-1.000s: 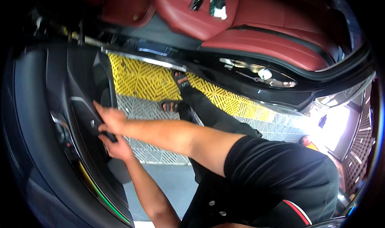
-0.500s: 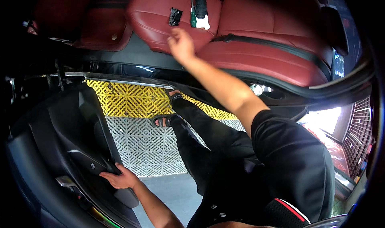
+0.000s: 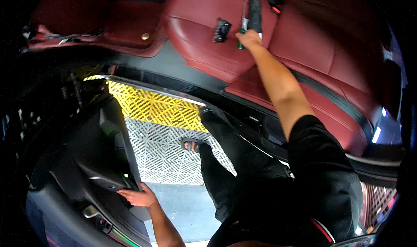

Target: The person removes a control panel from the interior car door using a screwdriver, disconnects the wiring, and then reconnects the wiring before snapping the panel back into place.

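My right hand (image 3: 250,38) reaches onto the dark red seat (image 3: 204,34) with its fingers closed around the green handle of a screwdriver (image 3: 240,44). The slim shaft points away from me. Right beside it lies a long black object (image 3: 255,16); my hand hides its near end. A small crumpled black piece (image 3: 222,30) lies on the seat to the left of that hand. My left hand (image 3: 139,196) rests on the inner panel of the open black car door (image 3: 97,160), fingers stretched out along its edge and holding nothing.
A black seat belt (image 3: 323,88) crosses the seat on the right, and a red buckle (image 3: 274,7) sits farther back. The metal-edged door sill (image 3: 158,90) runs before the seat. Yellow and white grid mats (image 3: 160,147) cover the floor near my sandalled foot (image 3: 191,145).
My right hand has moved from in front of the small black piece, rightward and farther in, onto the screwdriver. My left hand stays on the door, and the whole view has shifted.
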`<state>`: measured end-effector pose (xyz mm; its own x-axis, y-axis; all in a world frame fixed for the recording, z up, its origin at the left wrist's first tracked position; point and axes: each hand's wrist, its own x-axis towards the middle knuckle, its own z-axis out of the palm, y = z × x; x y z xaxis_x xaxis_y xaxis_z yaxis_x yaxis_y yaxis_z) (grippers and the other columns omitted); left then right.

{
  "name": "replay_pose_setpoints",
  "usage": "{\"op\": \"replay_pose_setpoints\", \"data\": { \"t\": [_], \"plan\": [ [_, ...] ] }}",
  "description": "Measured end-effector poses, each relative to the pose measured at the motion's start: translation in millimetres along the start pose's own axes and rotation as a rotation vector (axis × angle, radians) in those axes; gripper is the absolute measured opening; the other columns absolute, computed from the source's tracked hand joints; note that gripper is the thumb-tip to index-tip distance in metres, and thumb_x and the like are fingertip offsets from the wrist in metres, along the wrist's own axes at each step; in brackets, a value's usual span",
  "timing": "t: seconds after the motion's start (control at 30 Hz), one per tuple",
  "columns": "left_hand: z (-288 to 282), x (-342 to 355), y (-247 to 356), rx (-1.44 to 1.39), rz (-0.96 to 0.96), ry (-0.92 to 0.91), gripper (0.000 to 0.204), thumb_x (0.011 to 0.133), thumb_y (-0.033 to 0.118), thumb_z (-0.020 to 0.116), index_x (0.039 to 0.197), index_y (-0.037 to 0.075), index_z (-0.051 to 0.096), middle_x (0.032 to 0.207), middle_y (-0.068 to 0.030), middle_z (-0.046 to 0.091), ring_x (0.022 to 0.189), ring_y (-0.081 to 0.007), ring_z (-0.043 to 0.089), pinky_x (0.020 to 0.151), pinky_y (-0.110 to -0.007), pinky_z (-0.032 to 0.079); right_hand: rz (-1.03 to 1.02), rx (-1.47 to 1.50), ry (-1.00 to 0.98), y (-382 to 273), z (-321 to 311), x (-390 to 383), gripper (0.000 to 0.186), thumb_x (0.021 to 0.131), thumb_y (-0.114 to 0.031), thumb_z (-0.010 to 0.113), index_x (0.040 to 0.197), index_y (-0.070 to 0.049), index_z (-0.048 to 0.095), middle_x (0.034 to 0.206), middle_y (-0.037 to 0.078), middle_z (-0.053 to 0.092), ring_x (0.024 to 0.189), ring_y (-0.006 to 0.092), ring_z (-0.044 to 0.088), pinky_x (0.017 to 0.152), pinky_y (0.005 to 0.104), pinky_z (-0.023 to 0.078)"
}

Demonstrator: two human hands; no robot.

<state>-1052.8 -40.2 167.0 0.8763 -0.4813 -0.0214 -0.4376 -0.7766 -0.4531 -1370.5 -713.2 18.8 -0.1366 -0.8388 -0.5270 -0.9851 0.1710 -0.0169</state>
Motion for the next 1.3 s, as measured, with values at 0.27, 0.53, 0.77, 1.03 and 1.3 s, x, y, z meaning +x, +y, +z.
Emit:
{"op": "replay_pose_setpoints", "data": {
  "t": [0.27,0.53,0.77,1.03,1.3],
  "plan": [
    [1,3,5,-0.038,-0.005,0.034,0.103,0.093,0.062,0.052,0.158,-0.009,0.017,0.162,-0.0293,0.029,0.132,-0.0442,0.048,0.101,-0.050,0.042,0.045,0.505,0.205,-92,32,-42,0.107,0.075,-0.064,0.076,0.143,0.010,0.040,0.136,0.033,0.056,0.128,0.0410,0.057,0.109,0.0448,0.045],
    [0,-3,-3,-0.078,0.008,0.096,0.098,0.092,0.057,0.055,0.158,-0.007,0.021,0.162,-0.0283,0.028,0.130,-0.0450,0.051,0.097,-0.053,0.046,-0.117,0.920,-0.561,-51,-6,-79,0.039,0.079,-0.039,0.085,0.097,-0.009,0.069,0.082,0.002,0.070,0.070,0.0140,0.065,0.062,0.0276,0.049],
    [-15,-14,-5,-0.138,0.002,0.024,0.105,0.083,0.049,0.068,0.158,-0.005,0.021,0.162,-0.0293,0.028,0.125,-0.0417,0.055,0.099,-0.050,0.046,-0.477,1.285,-1.135,56,15,-369,0.028,0.090,-0.019,0.075,0.113,-0.010,0.061,0.094,0.001,0.067,0.078,0.0099,0.064,0.065,0.0267,0.054],
    [-69,-79,-100,-0.766,0.370,0.147,0.073,0.094,0.028,0.065,0.154,-0.002,0.036,0.158,-0.0252,0.038,0.143,-0.0417,0.041,0.118,-0.050,0.030,-0.409,0.915,-1.534,251,74,-625,0.044,0.082,-0.013,0.081,0.120,-0.005,0.060,0.105,-0.001,0.065,0.098,0.0092,0.061,0.080,0.0268,0.053],
    [85,-424,-371,-0.590,-0.396,-0.712,0.063,0.093,0.036,0.066,0.144,0.001,0.052,0.136,-0.0261,0.060,0.135,-0.0360,0.053,0.115,-0.043,0.041,-0.360,0.675,-1.196,354,20,-718,0.065,0.074,-0.025,0.090,0.127,-0.005,0.058,0.107,0.005,0.065,0.103,0.0152,0.061,0.087,0.0300,0.051]
  ]
}}
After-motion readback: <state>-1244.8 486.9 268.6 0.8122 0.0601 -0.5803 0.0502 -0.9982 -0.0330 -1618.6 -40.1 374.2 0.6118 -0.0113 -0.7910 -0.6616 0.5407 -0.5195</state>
